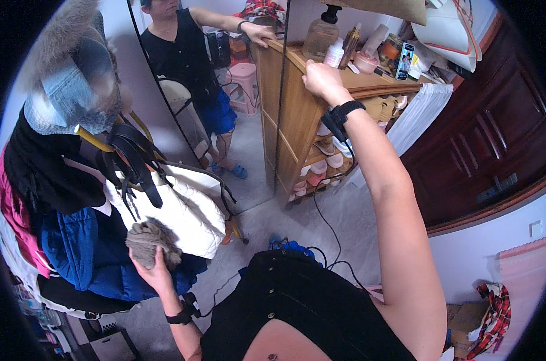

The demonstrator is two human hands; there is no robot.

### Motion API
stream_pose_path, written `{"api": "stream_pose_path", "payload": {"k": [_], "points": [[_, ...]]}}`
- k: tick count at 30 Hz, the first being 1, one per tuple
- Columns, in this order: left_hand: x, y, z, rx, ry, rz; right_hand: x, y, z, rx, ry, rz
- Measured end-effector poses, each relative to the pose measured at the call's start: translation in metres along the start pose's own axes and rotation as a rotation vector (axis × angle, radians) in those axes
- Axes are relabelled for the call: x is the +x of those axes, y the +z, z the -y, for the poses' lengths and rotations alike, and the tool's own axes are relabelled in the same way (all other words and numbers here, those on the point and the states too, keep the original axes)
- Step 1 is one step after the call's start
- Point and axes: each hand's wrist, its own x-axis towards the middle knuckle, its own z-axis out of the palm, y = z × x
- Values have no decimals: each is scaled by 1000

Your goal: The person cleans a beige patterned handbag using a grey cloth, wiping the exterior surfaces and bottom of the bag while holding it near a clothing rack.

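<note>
My left hand (155,273) holds a bunched grey-brown cloth (153,243), low at the left beside the hanging clothes. Just past the cloth hangs a white quilted bag (187,212) with black straps. My right arm stretches forward, and my right hand (323,82) grips the top edge of a wooden shoe cabinet (295,140) where it meets the mirror. Close to those fingers stand a small white bottle (333,54) and a large clear pump bottle (320,38). Both wrists wear black bands with cables.
A tall mirror (250,149) reflects me and a pink stool. At left, a coat rack (92,139) carries hats, a blue padded jacket (74,248) and other clothes. A propped phone (405,61) and jars stand on the cabinet, with a dark red door (485,131) beyond. Cables (325,216) cross the floor.
</note>
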Motion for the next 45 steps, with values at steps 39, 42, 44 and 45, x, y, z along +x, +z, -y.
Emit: {"api": "stream_pose_path", "payload": {"k": [39,42,44,45], "points": [[-3,13,-6,-34,-120,237,-5,-7,8,-11,-2,8],[-5,10,-6,-11,-102,261,-5,-8,8,-17,1,11],[-8,12,-5,59,-39,241,-6,-9,9,-9,0,7],[-9,13,-6,129,28,228,-7,-10,10,-8,-3,6]]}}
